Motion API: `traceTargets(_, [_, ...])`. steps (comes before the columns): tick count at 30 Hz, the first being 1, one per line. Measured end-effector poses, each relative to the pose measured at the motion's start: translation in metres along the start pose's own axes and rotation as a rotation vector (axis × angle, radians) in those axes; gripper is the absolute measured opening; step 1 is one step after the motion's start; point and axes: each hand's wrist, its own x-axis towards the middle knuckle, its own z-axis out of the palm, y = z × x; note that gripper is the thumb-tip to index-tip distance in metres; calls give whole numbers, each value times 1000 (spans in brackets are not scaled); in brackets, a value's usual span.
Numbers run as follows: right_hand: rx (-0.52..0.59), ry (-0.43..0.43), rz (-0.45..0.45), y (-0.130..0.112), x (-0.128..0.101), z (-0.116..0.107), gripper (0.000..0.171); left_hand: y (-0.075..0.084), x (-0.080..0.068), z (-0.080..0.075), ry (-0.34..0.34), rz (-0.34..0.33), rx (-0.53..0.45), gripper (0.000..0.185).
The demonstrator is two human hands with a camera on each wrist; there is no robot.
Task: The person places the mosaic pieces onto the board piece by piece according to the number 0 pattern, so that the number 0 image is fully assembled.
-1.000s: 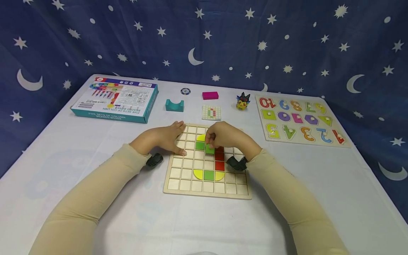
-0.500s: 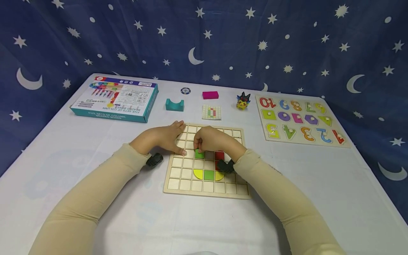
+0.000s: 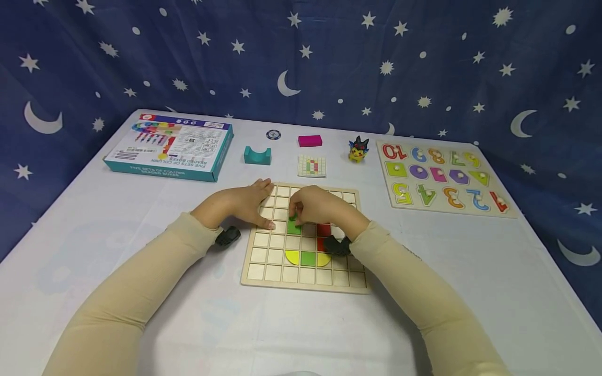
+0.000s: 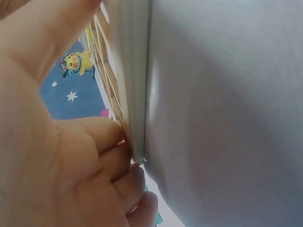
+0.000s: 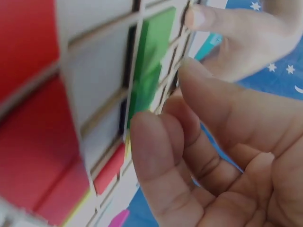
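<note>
My left hand (image 3: 244,202) rests at the left edge of a wooden grid board (image 3: 256,271), thumb on its top. In the left wrist view its fingers (image 4: 128,163) touch the board's rim. Over the upper middle cells hovers my right hand (image 3: 320,202), its fingertips close to a green square tile (image 3: 293,228) lying in a cell. The right wrist view shows its thumb (image 5: 194,73) and index finger apart, nothing between them. A second green tile (image 5: 144,92) adjoins the first. Red tiles (image 3: 323,230), yellow rounded pieces (image 3: 292,257) and another green tile (image 3: 308,258) fill other cells.
Behind the board lie a small pattern card (image 3: 312,166), a magenta block (image 3: 310,141), a teal arch block (image 3: 257,155), a poker chip (image 3: 273,134) and a toy figure (image 3: 358,149). A teal box (image 3: 169,146) stands at left, a number puzzle (image 3: 442,180) at right.
My right hand has carried a green tile one column left into a cell, then let it go and shifted slightly back to the right. The left hand has stayed still.
</note>
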Motion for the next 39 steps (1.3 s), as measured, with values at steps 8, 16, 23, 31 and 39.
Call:
traceTargets(8, [2, -13, 13, 27, -30, -13, 9, 1, 0, 0, 1, -6, -17, 108])
traceTargets(16, [16, -22, 57, 72, -67, -23, 10, 1, 0, 1, -1, -2, -20, 108])
traceTargets(23, [2, -23, 100, 98, -92, -25, 10, 1, 0, 0, 0, -6, -30, 107])
traceTargets(31, [49, -55, 133, 113, -112, -22, 14, 3, -1, 0, 4, -3, -30, 107])
traceTargets(39, [106, -84, 136, 124, -126, -18, 22, 2, -1, 0, 2, -3, -32, 106])
